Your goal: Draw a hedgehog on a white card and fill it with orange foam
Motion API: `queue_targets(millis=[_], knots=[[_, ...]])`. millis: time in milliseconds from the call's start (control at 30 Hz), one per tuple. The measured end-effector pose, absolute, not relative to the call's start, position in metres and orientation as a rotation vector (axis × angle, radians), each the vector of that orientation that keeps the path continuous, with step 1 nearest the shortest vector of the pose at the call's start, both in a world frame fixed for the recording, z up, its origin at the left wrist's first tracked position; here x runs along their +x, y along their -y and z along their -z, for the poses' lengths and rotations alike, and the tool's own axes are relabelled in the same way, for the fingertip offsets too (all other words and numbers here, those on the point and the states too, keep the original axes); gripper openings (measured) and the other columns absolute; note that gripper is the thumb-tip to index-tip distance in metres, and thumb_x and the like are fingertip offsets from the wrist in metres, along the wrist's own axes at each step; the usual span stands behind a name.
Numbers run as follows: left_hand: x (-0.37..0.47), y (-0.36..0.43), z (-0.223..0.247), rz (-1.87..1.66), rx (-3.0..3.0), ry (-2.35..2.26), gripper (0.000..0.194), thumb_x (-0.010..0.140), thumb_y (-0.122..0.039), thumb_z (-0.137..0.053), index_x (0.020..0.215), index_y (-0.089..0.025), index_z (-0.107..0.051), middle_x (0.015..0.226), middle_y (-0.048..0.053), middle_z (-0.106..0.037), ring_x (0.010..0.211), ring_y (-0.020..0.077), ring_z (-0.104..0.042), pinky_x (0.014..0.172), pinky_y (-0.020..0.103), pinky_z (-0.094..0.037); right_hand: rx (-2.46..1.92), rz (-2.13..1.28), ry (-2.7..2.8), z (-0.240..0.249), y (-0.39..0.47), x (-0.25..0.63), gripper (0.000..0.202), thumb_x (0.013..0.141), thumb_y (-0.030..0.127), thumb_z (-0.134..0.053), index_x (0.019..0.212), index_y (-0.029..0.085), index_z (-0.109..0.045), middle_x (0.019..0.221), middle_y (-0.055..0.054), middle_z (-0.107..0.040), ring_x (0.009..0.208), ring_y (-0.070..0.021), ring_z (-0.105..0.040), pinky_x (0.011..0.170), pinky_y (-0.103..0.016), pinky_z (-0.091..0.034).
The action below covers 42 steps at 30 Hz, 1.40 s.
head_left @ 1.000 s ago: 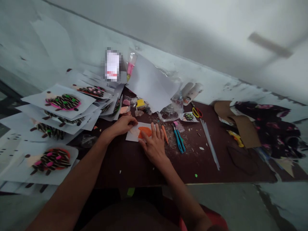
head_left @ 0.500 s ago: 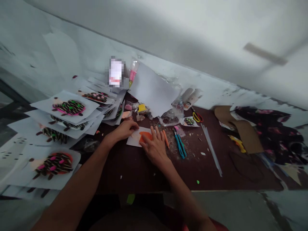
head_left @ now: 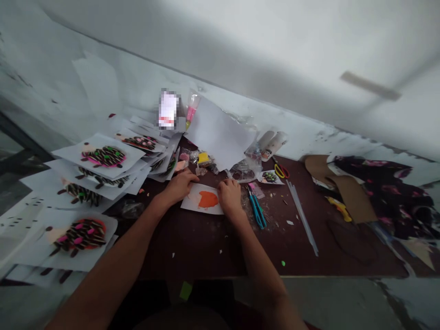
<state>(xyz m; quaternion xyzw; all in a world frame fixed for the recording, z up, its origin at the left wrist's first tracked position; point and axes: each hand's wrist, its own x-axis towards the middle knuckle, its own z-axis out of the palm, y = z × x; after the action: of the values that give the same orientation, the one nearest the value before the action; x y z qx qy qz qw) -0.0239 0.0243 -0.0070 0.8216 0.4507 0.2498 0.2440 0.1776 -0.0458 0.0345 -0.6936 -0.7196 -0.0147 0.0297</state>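
Observation:
A small white card (head_left: 194,208) lies on the dark table, bearing a flattened orange clay shape (head_left: 208,199) and a pale peach piece at its left. My left hand (head_left: 181,184) is at the card's upper left corner, thumb and fingers closed on the edge. My right hand (head_left: 230,196) rests at the card's right edge with its fingers curled. What is under or within those fingers is hidden. Close by on the right lie teal-handled scissors (head_left: 257,211).
Stacked sheets with hedgehog pictures (head_left: 105,156) fill the left side. Behind the card are a yellow clay block (head_left: 203,158), plastic wrappers and a large white sheet (head_left: 220,133). To the right lie red-and-yellow scissors (head_left: 282,171), clear glue sticks (head_left: 302,217) and a yellow glue gun (head_left: 339,209).
My right hand has lifted off the orange shape and shifted to the card's right edge, its fingers now curled. The orange strip beside it is no longer visible. My left hand stays at the corner.

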Motion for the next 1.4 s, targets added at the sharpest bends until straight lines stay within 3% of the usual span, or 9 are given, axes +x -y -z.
queue_targets(millis=[233, 400, 567, 667, 800, 1033, 1233, 1400], knots=[[-0.024, -0.027, 0.005, -0.628, 2.267, -1.317, 0.025, 0.086, -0.012, -0.051, 0.091, -0.02, -0.075, 0.105, 0.008, -0.07, 0.108, 0.025, -0.065, 0.098, 0.036, -0.05, -2.097, 0.009, 2.176, -0.034, 0.039, 0.177, 0.029, 0.1, 0.022, -0.047, 0.111, 0.017, -0.073, 0.12, -0.014, -0.067, 0.114, -0.0289, -0.053, 0.097, -0.04, -0.04], [-0.024, -0.027, 0.008, -0.624, 2.308, -1.356, 0.026, 0.085, -0.01, -0.052, 0.09, -0.022, -0.075, 0.112, 0.009, -0.07, 0.118, 0.0265, -0.062, 0.101, 0.038, -0.049, -1.975, 0.047, 2.106, -0.027, 0.046, 0.175, 0.034, 0.099, 0.017, -0.047, 0.123, 0.02, -0.071, 0.139, -0.013, -0.058, 0.129, -0.0267, -0.046, 0.107, -0.04, -0.035], [-0.023, -0.023, 0.003, -0.718, 2.341, -1.4, 0.036, 0.083, -0.006, -0.05, 0.106, -0.022, -0.073, 0.117, 0.007, -0.064, 0.111, 0.0227, -0.064, 0.096, 0.034, -0.052, -1.817, 0.074, 2.203, -0.022, 0.059, 0.175, 0.035, 0.101, 0.031, -0.048, 0.129, 0.025, -0.069, 0.151, -0.013, -0.048, 0.143, -0.031, -0.033, 0.115, -0.048, -0.028], [-0.021, -0.025, 0.002, -0.812, 2.361, -1.291, 0.033, 0.087, -0.009, -0.048, 0.104, -0.022, -0.073, 0.107, 0.007, -0.066, 0.105, 0.0211, -0.064, 0.094, 0.033, -0.052, -1.862, 0.044, 2.226, -0.022, 0.065, 0.179, 0.038, 0.099, 0.023, -0.049, 0.133, 0.024, -0.066, 0.153, -0.014, -0.046, 0.145, -0.0317, -0.032, 0.115, -0.05, -0.028], [-0.019, -0.031, 0.011, -0.797, 2.362, -1.149, 0.031, 0.085, -0.006, -0.046, 0.092, -0.019, -0.073, 0.097, 0.007, -0.069, 0.1, 0.0206, -0.065, 0.105, 0.04, -0.048, -1.921, 0.015, 2.216, -0.022, 0.072, 0.189, 0.047, 0.093, 0.008, -0.047, 0.132, 0.026, -0.067, 0.153, -0.012, -0.048, 0.146, -0.0303, -0.032, 0.114, -0.049, -0.028], [-0.02, -0.032, 0.016, -0.709, 2.421, -1.12, 0.034, 0.082, -0.003, -0.046, 0.091, -0.019, -0.075, 0.098, 0.008, -0.069, 0.103, 0.0222, -0.063, 0.109, 0.044, -0.045, -1.943, 0.039, 2.303, -0.017, 0.079, 0.193, 0.045, 0.096, 0.014, -0.05, 0.132, 0.035, -0.067, 0.159, -0.006, -0.041, 0.15, -0.0325, -0.026, 0.116, -0.051, -0.023], [-0.022, -0.036, 0.014, -0.68, 2.438, -1.103, 0.037, 0.073, -0.001, -0.046, 0.089, -0.021, -0.073, 0.095, 0.005, -0.07, 0.107, 0.0219, -0.064, 0.124, 0.049, -0.023, -1.984, 0.035, 2.25, -0.024, 0.082, 0.192, 0.047, 0.096, 0.013, -0.048, 0.136, 0.033, -0.064, 0.159, -0.007, -0.04, 0.149, -0.0319, -0.027, 0.115, -0.05, -0.026], [-0.021, -0.036, 0.016, -0.695, 2.446, -1.122, 0.037, 0.07, -0.003, -0.045, 0.087, -0.021, -0.072, 0.095, 0.005, -0.071, 0.111, 0.0232, -0.064, 0.125, 0.048, -0.022, -1.969, -0.044, 2.321, -0.029, 0.092, 0.191, 0.047, 0.095, 0.011, -0.049, 0.133, 0.033, -0.066, 0.16, -0.007, -0.039, 0.151, -0.0313, -0.023, 0.116, -0.05, -0.023]])
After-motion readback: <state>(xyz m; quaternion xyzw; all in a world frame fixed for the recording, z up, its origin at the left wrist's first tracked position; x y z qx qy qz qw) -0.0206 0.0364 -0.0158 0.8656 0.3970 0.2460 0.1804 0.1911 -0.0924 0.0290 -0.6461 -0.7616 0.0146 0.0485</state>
